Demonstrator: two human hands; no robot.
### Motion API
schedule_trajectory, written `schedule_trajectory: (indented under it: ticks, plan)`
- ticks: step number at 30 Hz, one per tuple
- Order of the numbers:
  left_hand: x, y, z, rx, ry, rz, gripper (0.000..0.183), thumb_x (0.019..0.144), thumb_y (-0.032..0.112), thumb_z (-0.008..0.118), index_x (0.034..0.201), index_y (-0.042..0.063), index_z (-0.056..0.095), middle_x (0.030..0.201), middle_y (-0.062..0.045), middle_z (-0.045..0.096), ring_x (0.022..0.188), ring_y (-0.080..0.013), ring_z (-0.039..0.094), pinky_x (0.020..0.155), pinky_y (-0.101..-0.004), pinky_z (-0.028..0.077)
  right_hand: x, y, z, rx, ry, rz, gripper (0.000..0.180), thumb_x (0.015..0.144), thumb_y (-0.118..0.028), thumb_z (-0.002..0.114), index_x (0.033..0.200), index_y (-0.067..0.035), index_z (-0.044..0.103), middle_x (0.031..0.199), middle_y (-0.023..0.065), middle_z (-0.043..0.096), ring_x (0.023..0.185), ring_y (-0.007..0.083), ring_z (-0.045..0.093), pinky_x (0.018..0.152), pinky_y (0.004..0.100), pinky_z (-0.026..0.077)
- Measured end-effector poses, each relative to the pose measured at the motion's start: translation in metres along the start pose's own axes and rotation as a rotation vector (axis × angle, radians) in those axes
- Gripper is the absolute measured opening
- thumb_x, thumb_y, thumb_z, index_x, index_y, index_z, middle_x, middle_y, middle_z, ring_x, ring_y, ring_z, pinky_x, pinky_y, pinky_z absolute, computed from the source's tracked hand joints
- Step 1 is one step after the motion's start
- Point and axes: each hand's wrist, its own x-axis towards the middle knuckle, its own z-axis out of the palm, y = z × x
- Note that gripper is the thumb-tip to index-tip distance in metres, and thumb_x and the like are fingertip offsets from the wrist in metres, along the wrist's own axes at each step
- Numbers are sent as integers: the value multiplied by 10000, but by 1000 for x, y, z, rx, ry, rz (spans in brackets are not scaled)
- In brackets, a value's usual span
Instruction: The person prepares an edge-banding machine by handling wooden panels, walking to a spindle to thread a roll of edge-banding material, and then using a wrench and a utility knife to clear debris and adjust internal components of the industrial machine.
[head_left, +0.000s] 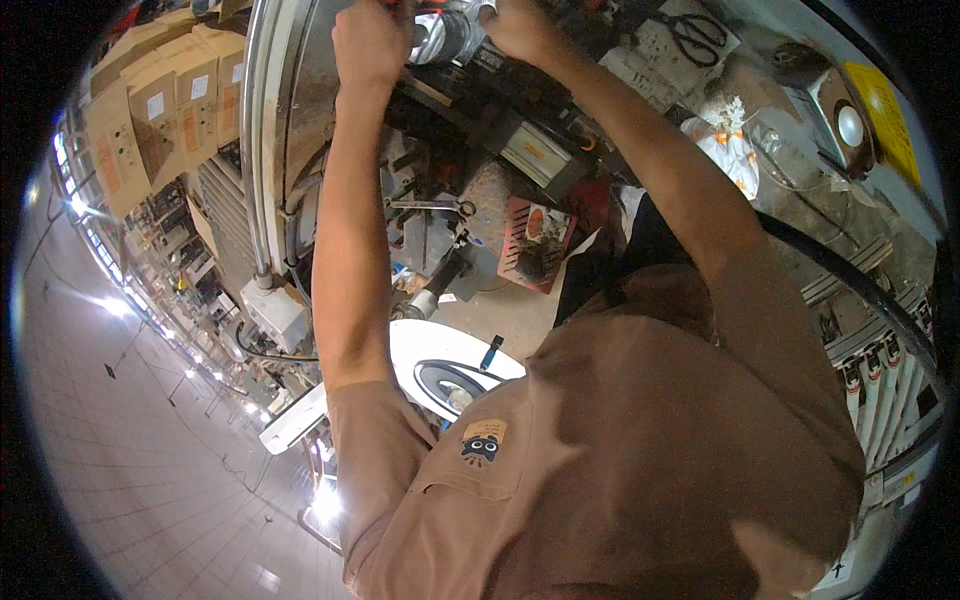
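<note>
At the top edge of the view, my left hand (373, 41) is curled with its fingers turned away, close to a small red part. I cannot make out what lies inside it. Between my hands is a shiny round metal piece (442, 36) on a dark machine. My right hand (521, 31) reaches to the right side of that piece, its fingertips at or near the metal. The top edge cuts off part of both hands, so their grip is hidden. Below them, a combination wrench (431, 205) lies across the machine area, near a finned metal block (536, 154).
A soiled red-and-white box (536, 244) sits below the finned block. Cardboard boxes (176, 105) are stacked at left, beyond a vertical metal rail (259, 142). Scissors with dark handles (697, 37) and a white plastic bag (727, 154) lie at right. A thick black hose (847, 274) curves behind my right arm.
</note>
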Motion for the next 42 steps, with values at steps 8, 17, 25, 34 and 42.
schedule_trajectory:
  ticks: [8, 17, 25, 34, 42]
  plan:
    - [6, 3, 15, 89, 24, 57, 234, 902, 204, 732, 949, -12, 657, 818, -261, 703, 799, -463, 687, 706, -566, 537, 7, 4, 13, -42, -107, -5, 716, 934, -56, 619, 1580, 33, 326, 1431, 302, 550, 1142, 420, 624, 943, 493, 522]
    - [5, -2, 9, -87, -13, -26, 273, 815, 189, 816, 997, 8, 724, 847, -228, 733, 839, -422, 720, 715, -513, 566, 2, 20, 6, 211, 112, -163, 548, 985, -20, 536, 1522, 4, 430, 1347, 322, 586, 1106, 436, 627, 953, 493, 515]
    - [16, 13, -7, -73, -172, -81, 237, 777, 155, 851, 949, 43, 733, 810, -197, 734, 805, -388, 731, 687, -446, 567, -4, 6, -21, 237, -15, -46, 493, 1016, -57, 532, 1497, 2, 443, 1331, 279, 571, 1055, 403, 633, 913, 487, 530]
    - [-11, 30, -26, -289, 69, -128, 334, 749, 113, 911, 905, -24, 649, 725, -134, 692, 644, -201, 660, 644, -348, 541, -24, -45, -70, 39, 142, -442, 572, 999, -244, 669, 1488, -23, 470, 1384, 238, 537, 1038, 361, 643, 1002, 523, 464]
    - [-25, 31, -44, -812, -222, -55, 197, 947, 19, 746, 1047, 4, 577, 784, -17, 661, 715, -80, 637, 630, -245, 519, -3, -71, -95, 223, -213, -475, 334, 969, -340, 730, 1007, -20, 640, 773, 119, 654, 731, 293, 632, 729, 439, 470]
